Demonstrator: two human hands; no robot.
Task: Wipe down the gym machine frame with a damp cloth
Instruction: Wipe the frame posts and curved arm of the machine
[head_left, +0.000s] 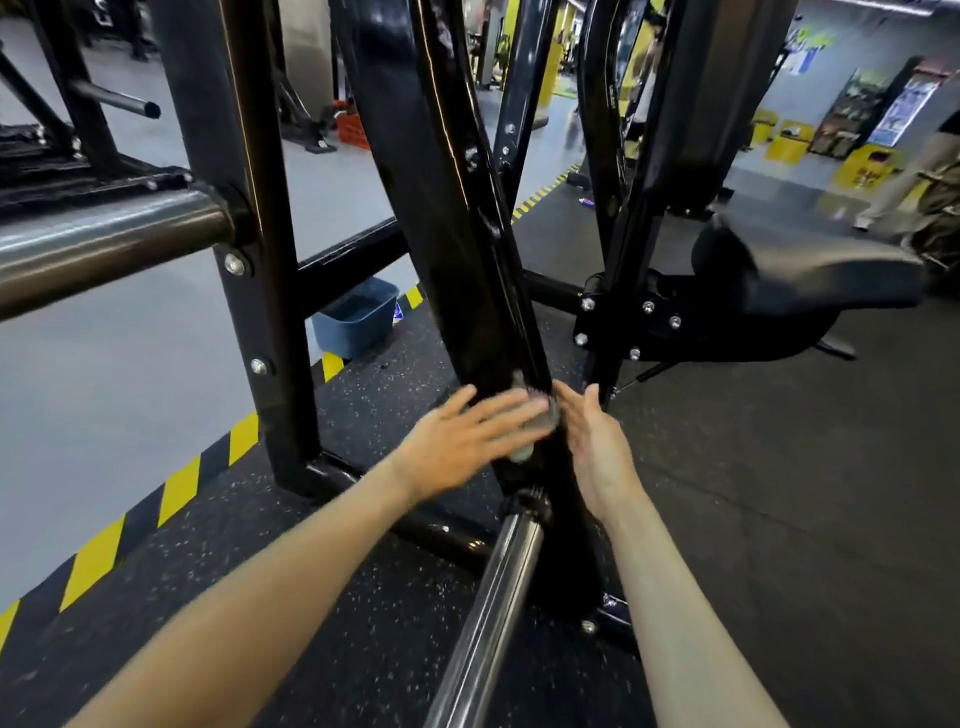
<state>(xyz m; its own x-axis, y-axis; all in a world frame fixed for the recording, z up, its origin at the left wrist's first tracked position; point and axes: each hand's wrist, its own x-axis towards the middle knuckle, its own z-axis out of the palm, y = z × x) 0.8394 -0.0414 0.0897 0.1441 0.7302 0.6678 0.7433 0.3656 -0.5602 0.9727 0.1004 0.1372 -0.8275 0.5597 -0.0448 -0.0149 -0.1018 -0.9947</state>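
My left hand (467, 441) lies flat, fingers straight, pressing the cloth (521, 453) under its fingertips onto the black frame post (441, 208). My right hand (592, 441) is open just beside it. I should press evenly and wipe lengthwise in overlapping strokes.

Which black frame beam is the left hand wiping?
The slanted middle beam, where the left hand presses the cloth; the bolted upright further left is untouched.

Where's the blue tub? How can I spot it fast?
Find the black frame post with silver bolts on the left. Just right of it, below the low black crossbar, the blue tub sits on the floor by the yellow-and-black striped tape. It is the only blue box among black bars.
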